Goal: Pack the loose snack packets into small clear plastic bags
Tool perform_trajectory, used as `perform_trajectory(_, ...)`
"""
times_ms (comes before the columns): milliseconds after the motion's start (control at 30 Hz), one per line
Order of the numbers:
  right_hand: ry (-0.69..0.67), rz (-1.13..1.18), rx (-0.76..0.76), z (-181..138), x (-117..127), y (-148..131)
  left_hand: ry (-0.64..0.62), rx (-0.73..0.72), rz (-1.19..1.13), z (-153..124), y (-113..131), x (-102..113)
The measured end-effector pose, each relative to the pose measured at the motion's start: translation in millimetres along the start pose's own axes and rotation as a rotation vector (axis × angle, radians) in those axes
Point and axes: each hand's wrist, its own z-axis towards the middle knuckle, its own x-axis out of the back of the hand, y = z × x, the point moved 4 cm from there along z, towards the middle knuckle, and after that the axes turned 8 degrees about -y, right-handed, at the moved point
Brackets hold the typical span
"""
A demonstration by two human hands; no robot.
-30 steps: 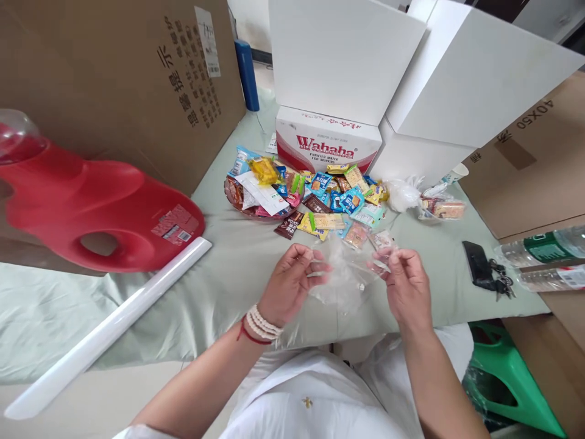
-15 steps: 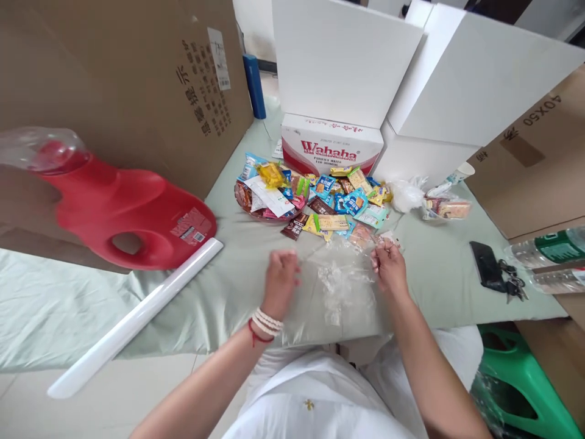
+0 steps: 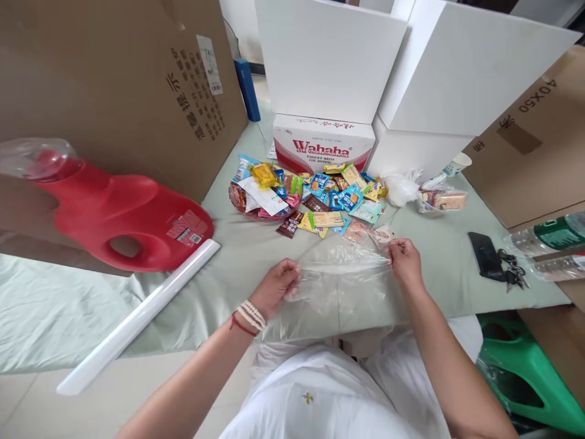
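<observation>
A clear plastic bag (image 3: 340,283) is stretched between my two hands, just above the front of the cloth-covered table. My left hand (image 3: 278,283), with white beads and a red string at the wrist, pinches the bag's left side. Its right side is pinched by my right hand (image 3: 404,259). Beyond the bag lies a pile of small wrapped snacks (image 3: 350,198) in blue, yellow and brown. Left of the pile, a bowl (image 3: 240,210) is heaped with more packets, a white paper slip (image 3: 262,196) on top.
On the left, a red jug (image 3: 123,213) lies beside a long white strip (image 3: 146,314). Behind the snacks stands a Wahaha carton (image 3: 322,145). A phone (image 3: 484,255), keys (image 3: 514,268) and plastic bottles (image 3: 555,235) are at the right. A green stool (image 3: 530,372) is below.
The crumpled bag is now spread wide. My left hand has closed on its left side, and my right hand has moved a little to the right.
</observation>
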Motion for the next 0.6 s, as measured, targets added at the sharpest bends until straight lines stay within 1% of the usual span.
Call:
perform_trajectory(67,-0.044,-0.104,0.022,13.5,2.6,4.3,0.078,-0.027,0.13,-6.2,2.4,22.3)
perform_trajectory(100,-0.07,-0.166,0.04,19.2,2.0,4.8,0.14,-0.053,0.217,-9.3,4.3,31.8)
perform_trajectory(167,-0.095,-0.28,0.093,26.2,1.4,-0.1,0.343,-0.162,0.432,-18.9,12.4,45.4)
perform_trajectory(200,-0.079,-0.33,0.136,26.5,2.7,-6.1,0.468,-0.25,0.553,-25.9,18.8,47.7)
perform_trajectory(233,-0.038,-0.388,0.2,23.9,5.1,-14.5,0.579,-0.354,0.674,-33.7,26.0,45.5)
perform_trajectory(267,0.023,-0.457,0.287,17.9,7.9,-24.6,0.65,-0.463,0.788,-40.8,32.6,38.7)
perform_trajectory(300,0.09,-0.539,0.392,8.5,9.7,-35.1,0.663,-0.562,0.892,-45.5,37.7,28.2)
perform_trajectory(333,0.138,-0.62,0.503,-3.7,9.4,-44.0,0.618,-0.647,0.985,-47.1,40.8,15.2)
perform_trajectory(367,0.14,-0.694,0.61,-17.4,5.9,-49.6,0.526,-0.715,1.071,-45.5,41.5,1.0)
perform_trajectory(400,0.087,-0.755,0.701,-31.3,-0.2,-50.8,0.41,-0.761,1.15,-40.9,39.6,-12.6)
perform_trajectory(433,-0.02,-0.798,0.761,-44.3,-7.9,-46.9,0.29,-0.784,1.224,-34.2,35.2,-24.2)
perform_trajectory(467,-0.16,-0.837,0.795,-56.1,-15.8,-38.4,0.183,-0.783,1.295,-25.8,28.6,-32.5)
perform_trajectory(500,-0.305,-0.88,0.802,-66.3,-22.1,-26.2,0.103,-0.761,1.363,-16.6,20.7,-36.8)
perform_trajectory(533,-0.423,-0.925,0.789,-74.4,-24.9,-12.2,0.053,-0.723,1.428,-7.5,12.2,-36.9)
perform_trajectory(567,-0.506,-0.967,0.761,-80.3,-23.7,1.9,0.029,-0.677,1.489,0.7,4.0,-33.6)
perform_trajectory(600,-0.556,-1.003,0.724,-83.9,-18.6,14.4,0.019,-0.632,1.544,7.1,-3.5,-27.9)
